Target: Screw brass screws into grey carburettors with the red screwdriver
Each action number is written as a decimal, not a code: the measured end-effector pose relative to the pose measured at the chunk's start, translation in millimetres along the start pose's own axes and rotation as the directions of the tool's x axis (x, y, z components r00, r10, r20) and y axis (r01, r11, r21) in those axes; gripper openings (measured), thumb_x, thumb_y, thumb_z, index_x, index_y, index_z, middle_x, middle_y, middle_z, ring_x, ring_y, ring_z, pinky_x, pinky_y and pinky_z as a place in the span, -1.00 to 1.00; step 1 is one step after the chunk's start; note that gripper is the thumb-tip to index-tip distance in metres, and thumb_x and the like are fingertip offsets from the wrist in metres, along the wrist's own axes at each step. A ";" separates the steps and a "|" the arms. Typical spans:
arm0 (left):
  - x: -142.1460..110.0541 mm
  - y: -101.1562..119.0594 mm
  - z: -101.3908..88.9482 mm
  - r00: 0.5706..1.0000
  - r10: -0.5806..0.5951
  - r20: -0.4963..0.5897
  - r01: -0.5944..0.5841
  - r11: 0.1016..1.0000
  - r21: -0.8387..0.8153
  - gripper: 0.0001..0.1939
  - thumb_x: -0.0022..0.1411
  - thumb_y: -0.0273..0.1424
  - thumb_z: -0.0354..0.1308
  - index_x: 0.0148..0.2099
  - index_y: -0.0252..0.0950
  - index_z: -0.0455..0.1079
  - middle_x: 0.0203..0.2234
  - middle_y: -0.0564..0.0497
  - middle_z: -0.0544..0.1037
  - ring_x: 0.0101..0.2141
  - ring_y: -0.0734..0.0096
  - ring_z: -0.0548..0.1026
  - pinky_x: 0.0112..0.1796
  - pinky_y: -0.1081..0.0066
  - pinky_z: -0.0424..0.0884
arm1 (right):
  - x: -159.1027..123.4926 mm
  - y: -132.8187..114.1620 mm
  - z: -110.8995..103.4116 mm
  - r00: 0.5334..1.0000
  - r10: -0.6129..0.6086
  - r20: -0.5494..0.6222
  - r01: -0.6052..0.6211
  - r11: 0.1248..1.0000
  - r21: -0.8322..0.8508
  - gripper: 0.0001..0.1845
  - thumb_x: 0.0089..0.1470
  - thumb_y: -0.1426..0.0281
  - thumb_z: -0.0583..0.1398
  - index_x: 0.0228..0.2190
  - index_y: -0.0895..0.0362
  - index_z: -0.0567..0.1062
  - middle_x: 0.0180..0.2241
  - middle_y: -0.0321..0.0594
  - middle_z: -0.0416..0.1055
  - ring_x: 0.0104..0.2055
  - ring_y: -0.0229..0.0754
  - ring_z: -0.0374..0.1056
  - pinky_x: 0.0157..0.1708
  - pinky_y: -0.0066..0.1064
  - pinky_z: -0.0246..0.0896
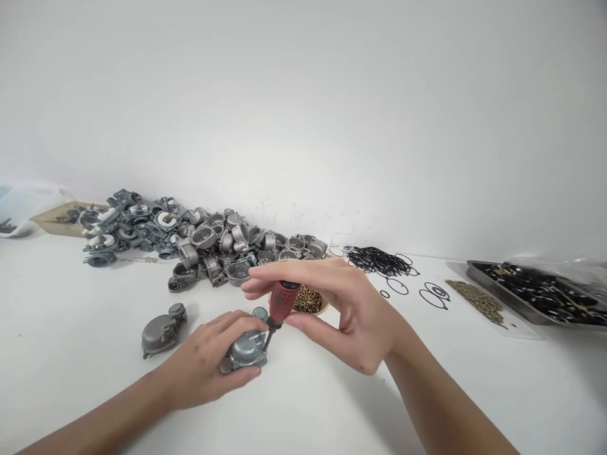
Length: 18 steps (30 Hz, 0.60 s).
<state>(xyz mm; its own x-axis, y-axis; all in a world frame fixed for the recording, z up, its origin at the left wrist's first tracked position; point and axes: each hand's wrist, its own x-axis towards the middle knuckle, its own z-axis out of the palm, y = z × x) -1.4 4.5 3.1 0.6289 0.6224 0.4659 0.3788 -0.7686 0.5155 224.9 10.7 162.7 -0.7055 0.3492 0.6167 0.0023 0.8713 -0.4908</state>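
Head view: left hand (208, 360) pinching metal part (246, 349), well in from back edge of surface (71, 328). Right hand (355, 309) pinching red screwdriver (283, 302), tip at part's rim; work there seemingly unfinished. Similar parts (227, 240) heaped near back edge.

A plain, pale grey-white wall (303, 114) fills the upper half of the frame, with small dark specks and scuffs low at its centre. Below it, a smooth white desk (71, 328) spreads across the bottom of the frame. The light is soft, brightest on the wall near the frame's centre, dimmer toward the right edge
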 end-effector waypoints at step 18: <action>0.6 2.0 0.5 0.999 0.020 -0.044 -0.019 1.000 0.004 -0.49 0.34 -0.39 0.24 0.27 -0.06 0.23 0.08 -0.05 0.55 0.00 0.11 0.60 -0.06 0.28 0.57 | 0.8 5.4 -0.9 0.999 -0.024 -0.041 0.018 0.991 -0.136 -0.56 0.18 0.41 0.40 0.08 0.16 0.56 -0.32 -0.19 0.59 -0.29 -0.26 0.45 -0.33 -0.44 0.44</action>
<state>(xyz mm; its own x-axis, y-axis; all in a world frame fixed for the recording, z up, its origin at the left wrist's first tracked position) 0.1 3.3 4.0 0.6057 0.6132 0.5071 0.3691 -0.7811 0.5036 225.0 16.0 161.1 -0.6756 0.3422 0.6531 0.0855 0.9162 -0.3916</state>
